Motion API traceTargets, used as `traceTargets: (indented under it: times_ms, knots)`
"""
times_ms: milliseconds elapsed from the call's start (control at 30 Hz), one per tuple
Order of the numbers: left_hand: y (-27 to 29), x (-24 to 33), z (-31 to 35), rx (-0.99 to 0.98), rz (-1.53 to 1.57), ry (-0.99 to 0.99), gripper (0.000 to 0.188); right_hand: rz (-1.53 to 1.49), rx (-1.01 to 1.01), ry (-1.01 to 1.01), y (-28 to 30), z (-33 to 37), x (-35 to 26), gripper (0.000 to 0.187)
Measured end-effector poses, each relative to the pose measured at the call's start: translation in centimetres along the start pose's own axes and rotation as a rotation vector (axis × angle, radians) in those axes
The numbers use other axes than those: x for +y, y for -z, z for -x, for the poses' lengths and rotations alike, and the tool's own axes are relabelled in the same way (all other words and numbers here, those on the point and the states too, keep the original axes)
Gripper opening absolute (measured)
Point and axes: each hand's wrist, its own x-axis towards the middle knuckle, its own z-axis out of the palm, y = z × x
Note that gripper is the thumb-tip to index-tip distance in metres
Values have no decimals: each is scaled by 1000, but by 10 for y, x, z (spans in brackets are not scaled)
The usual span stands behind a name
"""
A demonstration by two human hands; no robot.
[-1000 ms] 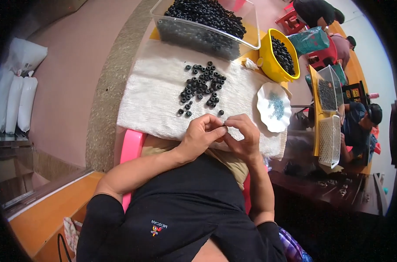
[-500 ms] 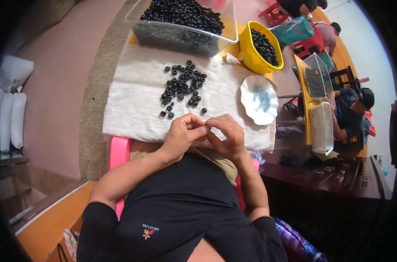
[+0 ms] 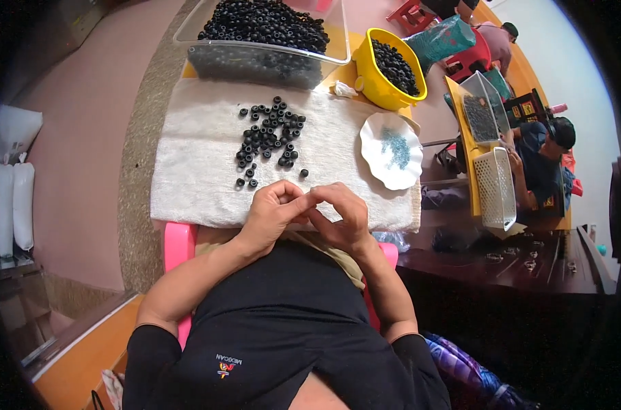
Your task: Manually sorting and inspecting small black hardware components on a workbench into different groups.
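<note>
My left hand (image 3: 273,210) and my right hand (image 3: 342,213) meet over the near edge of a white cloth (image 3: 194,157). Thumbs and fingers of both are closed in a pinch, tips touching. Whatever sits between them is too small and covered to make out. Just beyond my fingers lies a loose cluster of small, round black pieces with holes (image 3: 265,137), a single one (image 3: 303,173) being closest to my right hand. To the right, a white scalloped dish (image 3: 373,164) holds tiny pale-blue bits (image 3: 395,149).
A clear plastic bin (image 3: 255,67) heaped with black pieces stands at the far edge, beside a yellow tub (image 3: 377,89) of them. Crumpled white paper (image 3: 344,89) lies between. A pink chair (image 3: 179,247) borders my lap. Rightward, a co-worker (image 3: 546,160) sits by a white basket (image 3: 496,191).
The whole view has shifted slightly, so the table sits farther left. My hands stay together in a pinch; a dark speck seen earlier at the fingertips is now hidden.
</note>
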Motion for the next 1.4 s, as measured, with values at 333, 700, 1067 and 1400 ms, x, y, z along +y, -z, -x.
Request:
traceTargets:
  times_ms: [333, 700, 1067, 1400]
  knots:
    - [-5, 2, 1, 18, -50, -67, 16, 18, -20, -49, 7, 2, -3, 35]
    - [-7, 0, 2, -4, -25, 18, 19, 743, -238, -275, 123, -16, 64, 20]
    - [-3, -2, 1, -74, 49, 65, 21, 833, -547, -396, 124, -16, 98, 11]
    - [-2, -3, 1, -69, 97, 101, 18, 580, -240, -280, 120, -5, 100, 19]
